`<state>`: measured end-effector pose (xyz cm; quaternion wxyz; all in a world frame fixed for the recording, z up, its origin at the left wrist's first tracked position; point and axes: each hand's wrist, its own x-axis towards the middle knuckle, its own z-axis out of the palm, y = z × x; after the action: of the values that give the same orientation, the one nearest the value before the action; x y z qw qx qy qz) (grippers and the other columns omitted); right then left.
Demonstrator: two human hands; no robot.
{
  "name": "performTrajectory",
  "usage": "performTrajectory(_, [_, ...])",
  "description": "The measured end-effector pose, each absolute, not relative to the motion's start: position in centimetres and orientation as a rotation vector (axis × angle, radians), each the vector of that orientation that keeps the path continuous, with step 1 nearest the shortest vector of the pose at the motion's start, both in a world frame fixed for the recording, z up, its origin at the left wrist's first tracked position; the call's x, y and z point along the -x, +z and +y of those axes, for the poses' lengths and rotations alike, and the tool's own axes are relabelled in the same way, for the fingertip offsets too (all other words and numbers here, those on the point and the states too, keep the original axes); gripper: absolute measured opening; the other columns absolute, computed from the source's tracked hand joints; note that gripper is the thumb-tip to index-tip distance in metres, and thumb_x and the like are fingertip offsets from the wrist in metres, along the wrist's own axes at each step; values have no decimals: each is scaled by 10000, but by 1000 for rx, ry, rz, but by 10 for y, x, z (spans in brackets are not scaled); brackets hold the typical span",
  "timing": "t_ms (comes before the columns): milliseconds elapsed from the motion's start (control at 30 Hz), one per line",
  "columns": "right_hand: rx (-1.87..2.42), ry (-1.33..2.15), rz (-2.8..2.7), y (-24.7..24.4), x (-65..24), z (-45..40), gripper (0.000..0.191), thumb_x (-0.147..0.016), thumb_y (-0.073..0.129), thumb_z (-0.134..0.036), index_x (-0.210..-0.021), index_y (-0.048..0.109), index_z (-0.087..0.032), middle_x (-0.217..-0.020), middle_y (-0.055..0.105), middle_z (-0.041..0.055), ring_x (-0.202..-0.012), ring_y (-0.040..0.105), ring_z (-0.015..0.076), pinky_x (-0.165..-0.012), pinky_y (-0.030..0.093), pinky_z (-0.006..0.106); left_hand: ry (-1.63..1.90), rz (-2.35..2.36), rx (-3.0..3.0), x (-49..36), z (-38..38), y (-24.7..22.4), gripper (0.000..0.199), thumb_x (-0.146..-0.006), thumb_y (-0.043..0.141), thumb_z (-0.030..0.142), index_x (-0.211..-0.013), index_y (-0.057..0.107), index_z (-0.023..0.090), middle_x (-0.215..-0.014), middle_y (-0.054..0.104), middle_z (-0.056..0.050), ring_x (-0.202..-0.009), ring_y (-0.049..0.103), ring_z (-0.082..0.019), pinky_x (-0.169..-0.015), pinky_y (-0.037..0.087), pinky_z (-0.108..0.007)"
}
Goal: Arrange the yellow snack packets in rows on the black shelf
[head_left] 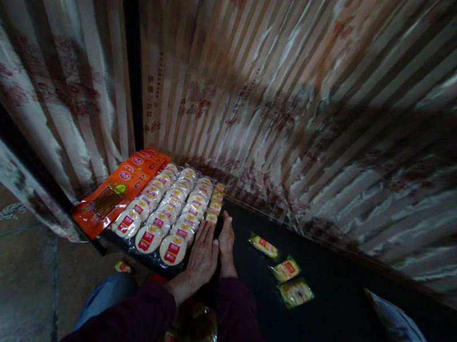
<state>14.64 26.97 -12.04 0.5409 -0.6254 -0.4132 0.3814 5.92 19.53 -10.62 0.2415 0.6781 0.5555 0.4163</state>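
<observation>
Two flat hands at the near end of a yellow snack column

The left hand (200, 256) lies palm down against the small yellow packets (215, 203), fingers straight; the right hand (227, 240) stands edgewise alongside. Neither visibly grips anything, though the space beneath the palms is hidden. The column adjoins the right side of the wrapped rice crackers (167, 213), the landmark: three rows in clear wrappers. Left of them, windowed orange bags (114, 193) show brown sticks. Well right, three loose packets (286, 268) lie on the black shelf (246, 278).
</observation>
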Motion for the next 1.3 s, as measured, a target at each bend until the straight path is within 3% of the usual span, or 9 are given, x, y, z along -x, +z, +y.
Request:
performTrajectory(200, [1485,905,-941,-123,-147,234,1027,-713,337,-865,-1304,576,-60,-1407,525,195,-1336,470,290,-1144,319,404,1135,1504,-1858,-59,181,-111,525,-965,271,293,-1396,440,45,-1506,404,-169,-1454,271,-250,-1203,270,-485])
performTrajectory(500, [1543,808,-1050,-123,-149,171,606,-822,441,-596,-1143,660,-131,-1237,660,160,-1163,600,264,-1065,409,433,1000,1432,-1845,-61,141,-128,476,-903,320,176,-1318,531,76,-1376,549,-178,-1352,442,-254,-1155,366,-474])
performTrajectory(767, [1550,663,-1328,-127,-140,94,370,-860,413,-320,-1061,689,-177,-1118,697,118,-1051,633,215,-1015,457,425,832,1239,-2131,-41,79,-136,624,-772,460,115,-1392,458,54,-1442,485,-176,-1423,326,-275,-1185,319,-488])
performTrajectory(900, [1497,525,-1467,-136,-131,52,352,-851,415,-222,-1064,696,-200,-1167,678,106,-1123,603,202,-1031,453,407,778,1202,-2177,-27,43,-154,687,-753,456,91,-1437,392,60,-1512,387,-179,-1468,230,-263,-1178,318,-504])
performTrajectory(1000, [1519,480,-1553,-157,-122,25,363,-856,404,-202,-1068,699,-201,-1178,675,105,-1136,598,207,-1038,447,417,632,1265,-2095,-13,21,-173,651,-759,465,111,-1408,440,71,-1487,426,-182,-1445,289,-273,-1188,277,-524])
performTrajectory(1100, [1727,537,-1586,-184,-112,1,380,-846,410,-201,-1086,702,-162,-1185,676,146,-1130,606,245,-1020,456,435,427,1487,-1877,4,6,-190,618,-722,490,84,-1339,524,58,-1515,380,-185,-1450,270,-303,-1189,270,-483])
performTrajectory(1200, [1846,664,-1691,-205,-103,-19,329,-808,470,-175,-994,741,-186,-1128,704,134,-1111,622,244,-1026,451,402,363,1462,-1727,17,-2,-199,564,-765,446,82,-1314,556,146,-1548,357,-92,-1334,468,-208,-1134,374,-328])
performTrajectory(1300, [1856,707,-1685,-213,-98,-31,291,-789,504,-168,-926,757,-210,-1145,702,108,-1170,592,231,-1062,421,382,487,1515,-1640,22,-4,-203,519,-777,447,88,-1271,588,160,-1495,439,-85,-1288,509,-189,-1138,369,-311])
